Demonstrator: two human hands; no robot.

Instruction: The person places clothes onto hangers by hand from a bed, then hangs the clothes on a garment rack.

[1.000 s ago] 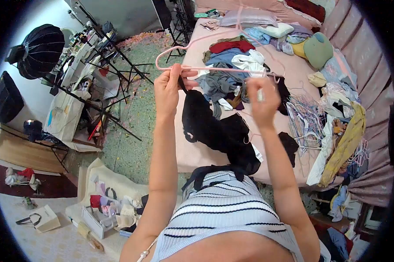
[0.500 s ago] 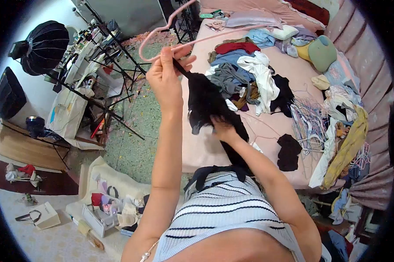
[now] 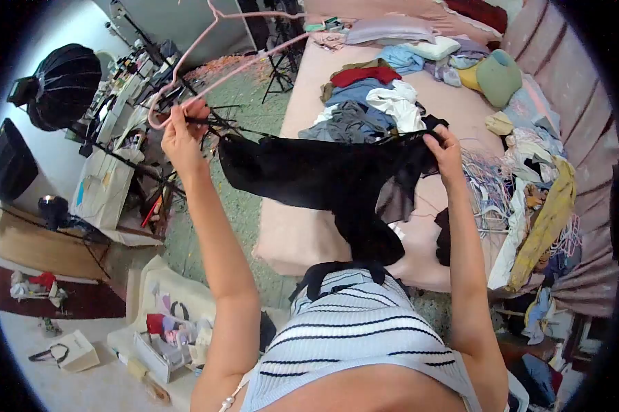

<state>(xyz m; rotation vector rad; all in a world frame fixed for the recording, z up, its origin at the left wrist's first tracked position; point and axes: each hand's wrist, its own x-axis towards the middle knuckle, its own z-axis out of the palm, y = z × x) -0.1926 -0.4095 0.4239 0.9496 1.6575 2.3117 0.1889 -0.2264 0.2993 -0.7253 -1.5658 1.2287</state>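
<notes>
My left hand (image 3: 184, 141) is closed on the corner of a pink clothes hanger (image 3: 262, 55), with a thin black strap caught at the same spot. The strap belongs to a black garment (image 3: 302, 172), stretched sideways in front of me above the bed's near edge. At its other end, my right hand (image 3: 448, 154) pinches the upper edge between thumb and fingers. The cloth sags in the middle, and a sheer part hangs near my right hand. The hanger's hook points away from me. What kind of garment it is, I cannot tell.
A pink-covered bed (image 3: 289, 237) carries a clothes pile (image 3: 398, 103), a tangle of hangers (image 3: 484, 189) and a dark folded cloth (image 3: 444, 240). Left of it stand softbox lights (image 3: 65, 86) on tripods. A cream sofa (image 3: 144, 275) holding several small items is at lower left.
My left hand has moved left with the hanger. My right hand has gone up and right, from under the bunched garment to its far end, so the garment is now spread wide.
</notes>
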